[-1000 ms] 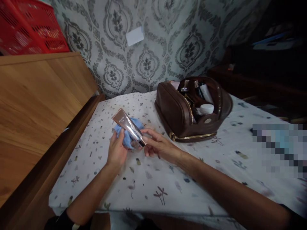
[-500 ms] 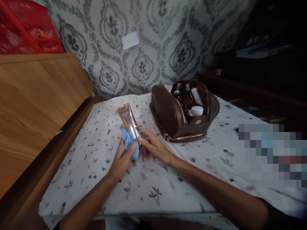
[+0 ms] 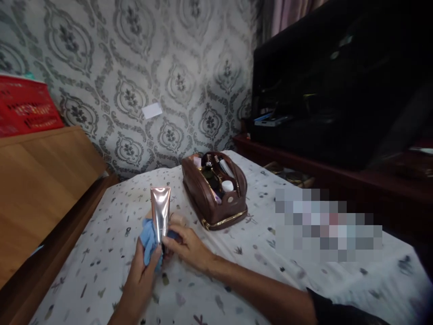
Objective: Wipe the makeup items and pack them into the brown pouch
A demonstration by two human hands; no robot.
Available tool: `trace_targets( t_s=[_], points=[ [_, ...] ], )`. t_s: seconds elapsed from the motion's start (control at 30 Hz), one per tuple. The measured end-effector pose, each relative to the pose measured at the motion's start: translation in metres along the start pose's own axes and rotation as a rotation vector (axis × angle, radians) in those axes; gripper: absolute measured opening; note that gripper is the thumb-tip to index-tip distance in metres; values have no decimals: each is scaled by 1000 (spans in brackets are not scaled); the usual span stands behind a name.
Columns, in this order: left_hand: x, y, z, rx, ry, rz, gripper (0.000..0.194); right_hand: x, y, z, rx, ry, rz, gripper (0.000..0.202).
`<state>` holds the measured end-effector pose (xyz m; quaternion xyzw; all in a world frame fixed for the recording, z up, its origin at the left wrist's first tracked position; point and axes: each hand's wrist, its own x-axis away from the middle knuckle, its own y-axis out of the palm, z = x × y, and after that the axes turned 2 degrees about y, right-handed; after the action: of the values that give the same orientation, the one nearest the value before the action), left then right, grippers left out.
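A shiny rose-gold squeeze tube point(image 3: 160, 210) stands nearly upright between my hands, its crimped flat end up. My left hand point(image 3: 144, 266) is closed on a light blue cloth point(image 3: 148, 241), which lies against the lower part of the tube. My right hand point(image 3: 191, 248) pinches at the tube's lower end, with the thumb in front; some of its fingers are hidden behind. Just past my hands is a beige object point(image 3: 177, 219), mostly covered. Farther back and to the right sits a brown cosmetic bag point(image 3: 203, 198), unzipped, holding a white-lidded jar point(image 3: 227, 186) and several bottles.
A patterned white cloth point(image 3: 111, 225) covers the table. Along the left runs a wooden cabinet point(image 3: 40, 180) with a red plastic basket point(image 3: 27, 106) on top. A patterned wall point(image 3: 152, 140) closes off the back. At right is a large dark screen point(image 3: 331, 99); a blurred-out patch covers something on the table.
My view has swung right and upward, so the bag and hands appear farther left and lower. The tube has gone from leaning left to nearly upright. Both hands remain at the tube and cloth.
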<state>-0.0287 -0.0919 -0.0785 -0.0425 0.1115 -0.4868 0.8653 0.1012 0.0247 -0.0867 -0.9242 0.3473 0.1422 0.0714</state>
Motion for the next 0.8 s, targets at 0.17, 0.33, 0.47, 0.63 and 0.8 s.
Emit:
trace_targets(
  t_s=[0.17,0.33,0.47,0.63,0.8],
  points=[
    [-1,12,23,-413,180,36,43,2,-1,-19,-97,-2,71,51],
    [-14,7,31,-512,352,-36,36,6,-13,-44,-304,68,8,53],
    [-23,12,41,-514,475,-115,30,13,-35,-61,-109,16,142,45],
    [-43,32,72,-598,652,-192,35,24,-70,-93,38,-27,206,39],
    [-84,55,110,-666,803,-192,38,32,-110,-125,56,35,309,44]
  ],
)
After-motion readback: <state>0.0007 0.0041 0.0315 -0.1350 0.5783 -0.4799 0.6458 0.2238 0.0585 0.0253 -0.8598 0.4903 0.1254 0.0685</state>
